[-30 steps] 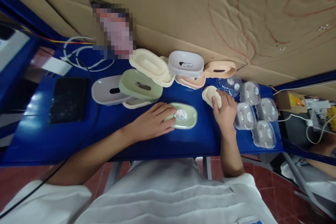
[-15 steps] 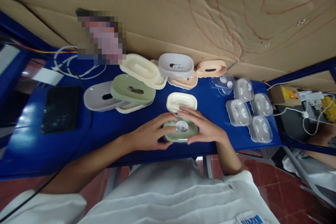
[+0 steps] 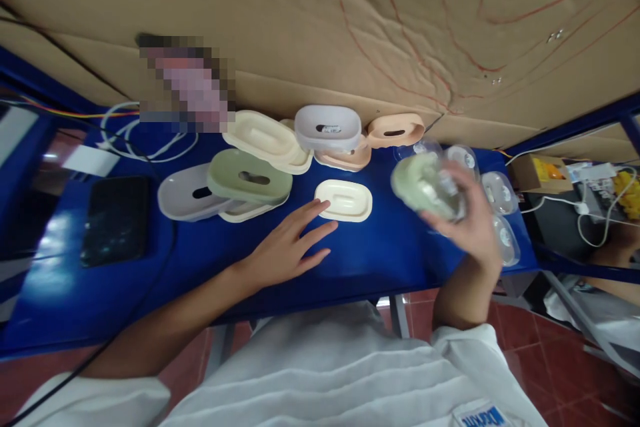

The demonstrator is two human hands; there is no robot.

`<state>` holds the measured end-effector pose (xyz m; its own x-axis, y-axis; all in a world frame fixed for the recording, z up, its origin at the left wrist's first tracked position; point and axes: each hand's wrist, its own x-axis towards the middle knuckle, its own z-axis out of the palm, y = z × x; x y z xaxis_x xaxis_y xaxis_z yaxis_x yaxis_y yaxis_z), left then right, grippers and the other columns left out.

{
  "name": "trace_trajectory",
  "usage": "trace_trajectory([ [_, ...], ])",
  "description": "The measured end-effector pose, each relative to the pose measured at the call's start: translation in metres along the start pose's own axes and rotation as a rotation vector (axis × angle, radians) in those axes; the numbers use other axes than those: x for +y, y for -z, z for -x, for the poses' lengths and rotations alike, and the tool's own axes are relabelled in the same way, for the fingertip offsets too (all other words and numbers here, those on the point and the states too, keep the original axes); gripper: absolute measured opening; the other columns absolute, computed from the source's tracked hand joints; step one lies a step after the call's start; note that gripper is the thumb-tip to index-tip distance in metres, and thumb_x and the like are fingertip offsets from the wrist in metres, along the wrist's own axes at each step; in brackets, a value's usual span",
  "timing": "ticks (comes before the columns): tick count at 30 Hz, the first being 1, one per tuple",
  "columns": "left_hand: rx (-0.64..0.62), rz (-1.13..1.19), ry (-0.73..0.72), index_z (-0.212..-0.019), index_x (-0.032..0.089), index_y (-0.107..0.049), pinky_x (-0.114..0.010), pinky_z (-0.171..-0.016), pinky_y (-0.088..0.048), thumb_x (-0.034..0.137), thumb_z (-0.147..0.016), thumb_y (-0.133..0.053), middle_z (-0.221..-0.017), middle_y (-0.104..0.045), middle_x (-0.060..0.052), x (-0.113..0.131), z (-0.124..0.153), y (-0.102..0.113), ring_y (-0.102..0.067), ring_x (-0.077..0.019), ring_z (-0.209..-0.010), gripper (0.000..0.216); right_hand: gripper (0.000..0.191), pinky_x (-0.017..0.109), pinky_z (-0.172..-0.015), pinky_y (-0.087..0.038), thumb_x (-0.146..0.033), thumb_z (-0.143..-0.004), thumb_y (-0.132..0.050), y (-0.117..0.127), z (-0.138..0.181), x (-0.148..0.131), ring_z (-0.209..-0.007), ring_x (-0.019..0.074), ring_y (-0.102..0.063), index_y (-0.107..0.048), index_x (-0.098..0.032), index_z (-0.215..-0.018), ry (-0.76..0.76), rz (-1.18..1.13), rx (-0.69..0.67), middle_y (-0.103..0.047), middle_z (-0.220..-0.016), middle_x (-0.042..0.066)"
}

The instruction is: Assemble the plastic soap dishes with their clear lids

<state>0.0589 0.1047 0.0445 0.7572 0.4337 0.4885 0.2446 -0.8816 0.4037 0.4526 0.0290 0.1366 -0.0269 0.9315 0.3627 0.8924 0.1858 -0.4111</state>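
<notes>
My right hand (image 3: 467, 217) is closed around a small green plastic box (image 3: 423, 183), raised and tilted at the right side of the table. A clear, shiny part shows on the box near my fingers, but motion blurs it. My left hand (image 3: 287, 243) is open with its fingers spread, holding nothing. Its fingertips reach the left edge of a small cream oval tray (image 3: 345, 201); whether they touch it I cannot tell. Behind the green box lie clear plastic lids with round stickers, such as this lid (image 3: 497, 192), partly hidden by my right hand.
Left of the tray are a larger green slotted cover (image 3: 250, 177) and a lilac slotted piece (image 3: 187, 193). Cream trays (image 3: 265, 139), another lilac piece (image 3: 327, 125) and a peach slotted piece (image 3: 395, 130) line the cardboard wall (image 3: 300, 13). A black tablet-like slab (image 3: 115, 220) lies at left.
My right hand has carried the green box from the table's front middle to the right, lifting and tilting it. My left hand has let go of the box and spread its fingers.
</notes>
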Motion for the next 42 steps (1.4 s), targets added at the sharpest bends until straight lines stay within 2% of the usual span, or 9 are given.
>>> trace_trajectory([
  [3, -0.168, -0.12, -0.019, -0.158, 0.017, -0.056, -0.061, -0.132, -0.042, 0.029, -0.108, -0.071, -0.17, -0.05, -0.023, -0.003, -0.001, -0.002, -0.048, -0.0387, -0.16, 0.054, 0.096, 0.053, -0.117, -0.047, -0.055, -0.077, -0.097, 0.024, -0.02, 0.071, -0.143, 0.0405, -0.06, -0.056, -0.011, -0.151, -0.363, 0.304, 0.253, -0.06, -0.15, 0.033],
  [6, -0.255, -0.16, -0.044, -0.159, 0.017, -0.058, -0.061, -0.138, -0.03, 0.032, -0.109, -0.069, -0.169, -0.053, -0.02, -0.005, 0.001, -0.006, -0.051, -0.0358, -0.159, 0.054, 0.099, 0.054, -0.115, -0.043, -0.045, -0.071, -0.1, 0.021, -0.039, 0.116, -0.142, 0.0437, -0.058, -0.055, -0.004, -0.149, -0.662, 0.462, 0.196, -0.06, -0.148, 0.037],
  [8, -0.268, -0.17, -0.042, -0.158, 0.018, -0.06, -0.058, -0.139, -0.027, 0.034, -0.11, -0.067, -0.167, -0.057, -0.018, -0.005, 0.002, -0.008, -0.054, -0.0328, -0.156, 0.051, 0.093, 0.053, -0.115, -0.042, -0.04, -0.079, -0.096, 0.01, -0.043, 0.127, -0.141, 0.0418, -0.058, -0.052, -0.005, -0.153, -0.714, 0.489, 0.156, -0.058, -0.151, 0.036],
  [15, -0.277, -0.218, -0.043, -0.155, 0.021, -0.063, -0.049, -0.133, -0.034, 0.034, -0.113, -0.062, -0.163, -0.062, -0.013, -0.005, 0.001, -0.006, -0.056, -0.0301, -0.151, 0.044, 0.093, 0.072, -0.122, -0.028, -0.063, -0.097, -0.075, -0.014, -0.033, 0.102, -0.16, 0.0525, -0.03, -0.042, -0.012, -0.168, -0.588, 0.596, 0.24, -0.03, -0.176, 0.036],
  [20, -0.27, -0.229, -0.058, -0.148, 0.02, -0.067, -0.047, -0.117, -0.045, 0.029, -0.111, -0.065, -0.145, -0.072, -0.012, -0.006, -0.002, -0.002, -0.065, -0.0291, -0.134, 0.038, 0.071, 0.069, -0.123, -0.036, -0.062, -0.109, -0.05, -0.053, -0.046, 0.054, -0.155, 0.0435, -0.045, -0.047, -0.018, -0.166, -0.198, 0.518, 0.018, -0.046, -0.172, 0.024],
  [26, -0.288, -0.221, -0.129, -0.128, 0.017, -0.072, -0.038, -0.09, -0.049, 0.008, -0.101, -0.071, -0.118, -0.079, -0.006, -0.009, 0.0, 0.0, -0.071, -0.0222, -0.106, 0.029, 0.056, 0.058, -0.13, -0.035, -0.042, -0.114, -0.039, -0.101, -0.057, 0.003, -0.16, 0.0332, -0.045, -0.052, -0.018, -0.164, 0.067, 0.368, -0.152, -0.051, -0.171, 0.019],
  [33, -0.267, -0.225, -0.126, -0.119, 0.018, -0.072, -0.039, -0.09, -0.049, 0.016, -0.103, -0.072, -0.121, -0.076, -0.007, -0.008, -0.002, 0.0, -0.07, -0.0235, -0.109, 0.016, 0.067, 0.073, -0.133, -0.014, -0.041, -0.114, -0.037, -0.101, -0.099, 0.009, -0.169, 0.0381, -0.025, -0.032, -0.015, -0.175, -0.115, 0.528, 0.037, -0.038, -0.178, 0.022],
  [38, -0.272, -0.227, -0.098, -0.115, 0.018, -0.071, -0.037, -0.089, -0.051, 0.014, -0.104, -0.069, -0.116, -0.076, -0.007, -0.01, -0.001, 0.001, -0.07, -0.0221, -0.105, 0.012, 0.055, 0.074, -0.13, -0.019, -0.041, -0.115, -0.04, -0.105, -0.087, 0.007, -0.148, 0.039, -0.05, -0.053, -0.019, -0.163, -0.153, 0.531, 0.089, -0.059, -0.156, 0.023],
  [42, -0.278, -0.264, -0.118, -0.116, 0.017, -0.072, -0.038, -0.085, -0.053, 0.01, -0.101, -0.069, -0.113, -0.076, -0.007, -0.009, 0.001, 0.001, -0.071, -0.0224, -0.101, 0.016, 0.04, 0.072, -0.125, -0.028, -0.042, -0.11, -0.054, -0.1, -0.068, 0.007, -0.146, 0.041, -0.05, -0.069, -0.02, -0.141, -0.112, 0.484, 0.116, -0.062, -0.148, 0.022],
])
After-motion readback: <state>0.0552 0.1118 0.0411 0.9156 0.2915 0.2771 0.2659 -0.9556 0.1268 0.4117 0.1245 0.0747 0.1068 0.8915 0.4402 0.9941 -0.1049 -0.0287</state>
